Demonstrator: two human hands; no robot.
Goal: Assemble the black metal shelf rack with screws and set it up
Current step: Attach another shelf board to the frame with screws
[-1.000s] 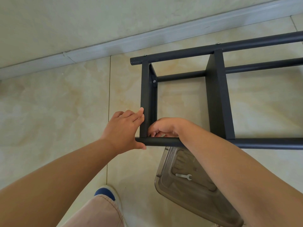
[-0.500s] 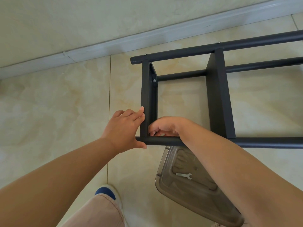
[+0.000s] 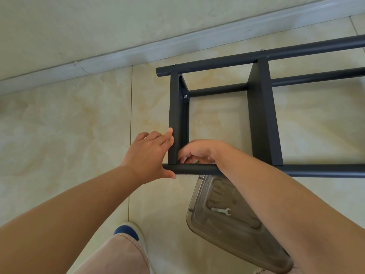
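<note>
Rack (image 3: 260, 115) lay on its side on tile floor (image 3: 59, 135), near wall. Left hand (image 3: 147, 155) braced corner, fingers straight on end panel (image 3: 174, 119), thumb under near tube (image 3: 197, 169). Right hand (image 3: 194, 152) curled inside that joint; couldn't tell what it pinched. Risks: screw cross-threading blind, or dropping through frame. Wrench (image 3: 221, 211) sat unused in clear tray (image 3: 199, 220).

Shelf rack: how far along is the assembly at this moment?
Done: the black rack lies on its side with two shelf panels between the tubes, and a screw sits at the far corner. In hand: the left hand steadies the near corner while the right hand works inside it. Left: finishing that joint and standing it up.
</note>
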